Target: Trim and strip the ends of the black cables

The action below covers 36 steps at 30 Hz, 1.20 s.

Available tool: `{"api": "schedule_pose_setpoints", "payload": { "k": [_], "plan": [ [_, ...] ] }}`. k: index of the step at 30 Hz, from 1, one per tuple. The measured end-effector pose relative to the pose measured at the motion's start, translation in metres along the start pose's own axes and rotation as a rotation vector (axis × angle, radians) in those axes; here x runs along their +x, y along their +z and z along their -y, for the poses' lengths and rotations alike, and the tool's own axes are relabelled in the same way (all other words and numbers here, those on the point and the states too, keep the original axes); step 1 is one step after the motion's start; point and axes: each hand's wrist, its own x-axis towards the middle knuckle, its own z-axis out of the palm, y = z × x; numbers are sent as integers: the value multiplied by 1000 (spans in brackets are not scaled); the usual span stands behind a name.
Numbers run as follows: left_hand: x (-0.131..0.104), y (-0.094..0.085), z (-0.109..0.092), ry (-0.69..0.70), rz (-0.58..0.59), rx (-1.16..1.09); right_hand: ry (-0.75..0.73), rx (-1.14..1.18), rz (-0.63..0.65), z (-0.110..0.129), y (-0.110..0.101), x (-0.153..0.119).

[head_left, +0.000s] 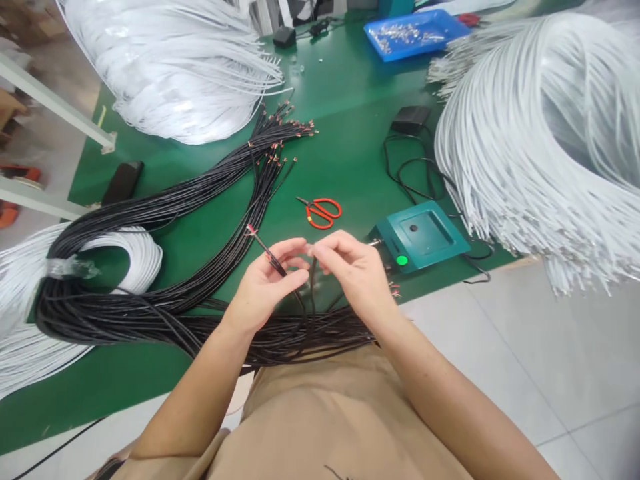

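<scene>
My left hand (275,280) is closed round black cables (263,247), whose stripped ends with thin coloured wires stick out past the fingers to the upper left. Thumb and fingers of my right hand (350,267) pinch the tip of a black cable (313,283) that hangs down between the hands. The fingertips of both hands nearly meet there, and the tip itself is mostly hidden. Below my hands a thick bundle of black cables (210,330) runs along the table's front edge. To the right of my right hand stands a teal box machine (425,233) with a lit green spot.
Red-handled scissors (323,213) lie beyond my hands on the green table (345,147). Large coils of white cable (500,133) stand at right and back left. A blue tray (415,33) holds small metal parts. A black adapter (410,120) and its cord lie behind the machine.
</scene>
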Motion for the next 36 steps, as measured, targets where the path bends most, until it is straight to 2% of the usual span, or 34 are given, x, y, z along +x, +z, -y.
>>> {"api": "schedule_pose_setpoints", "payload": {
  "k": [2, 4, 6, 7, 9, 12, 14, 17, 22, 27, 32, 36],
  "plan": [
    [-1, 6, -4, -40, 29, -41, 7, 152, 124, 14, -21, -9],
    [-2, 14, -8, -85, 44, -51, 110, 298, 379, 27, -44, -19],
    [-2, 21, -10, -116, 44, -18, 212, 336, 591, 34, -61, -27],
    [-2, 25, -10, -124, 45, 6, 242, 308, 634, 35, -67, -30],
    [-3, 32, -9, -128, 50, 51, 256, 194, 565, 31, -68, -34],
    [-3, 39, -5, -101, 47, 84, 165, -34, 280, 17, -56, -34],
    [-3, 41, -2, -69, 39, 91, 67, -154, 139, 9, -45, -33],
    [-3, 41, 1, -21, 30, 119, -25, -280, 36, 4, -36, -32],
    [-1, 39, 5, 13, -5, 130, -35, -294, 1, 3, -35, -28],
    [0, 40, 6, -15, -25, 108, 20, -189, 6, -4, -35, -25],
    [6, 39, 1, 15, -112, 93, 101, -114, 9, -11, -32, -23],
    [15, 42, -5, 57, -52, 66, 127, -104, 48, -16, -27, -25]
  ]
}}
